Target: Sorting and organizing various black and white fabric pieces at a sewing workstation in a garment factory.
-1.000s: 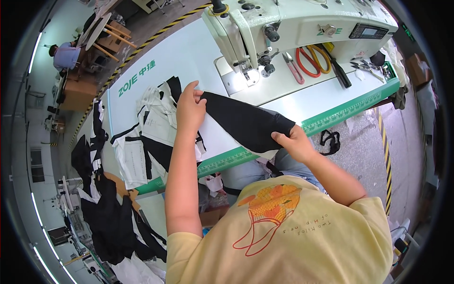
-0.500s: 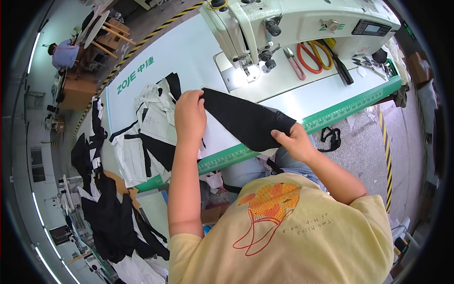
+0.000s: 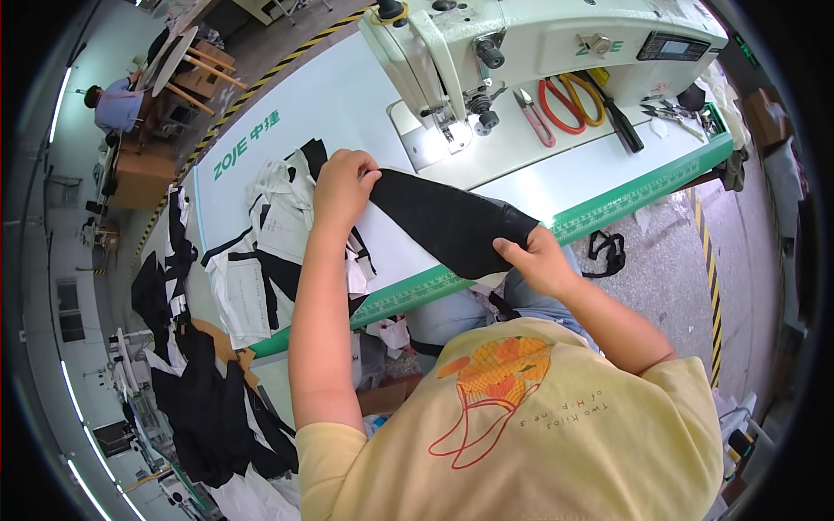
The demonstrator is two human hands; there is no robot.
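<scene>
A black fabric piece [image 3: 447, 221], broad at one end and narrow at the other, stretches between my hands over the table's front edge. Its narrow left end meets my left hand [image 3: 343, 193], whose thumb and fingers are pinched there. At the broad right end, my right hand [image 3: 539, 260] grips the cloth with the thumb on top. Some pale backing shows under its lower edge. Just beyond the cloth stands a white sewing machine [image 3: 417, 87], its lamp lighting the needle area. Left of my left hand lies a pile of white and black cut pieces [image 3: 282, 208].
Under the machine arm lie pink-handled snips [image 3: 534, 120], red-handled scissors [image 3: 560, 108] and a black-handled screwdriver [image 3: 625, 126]. A green ruler strip [image 3: 608, 204] edges the white table [image 3: 334, 82]. Black garments [image 3: 200, 408] hang at the left. Another person [image 3: 120, 106] sits far left.
My left hand has shifted slightly left, its fingers curling more at the narrow end. White and black scraps beside its wrist now show. The right hand keeps its grip, barely moved.
</scene>
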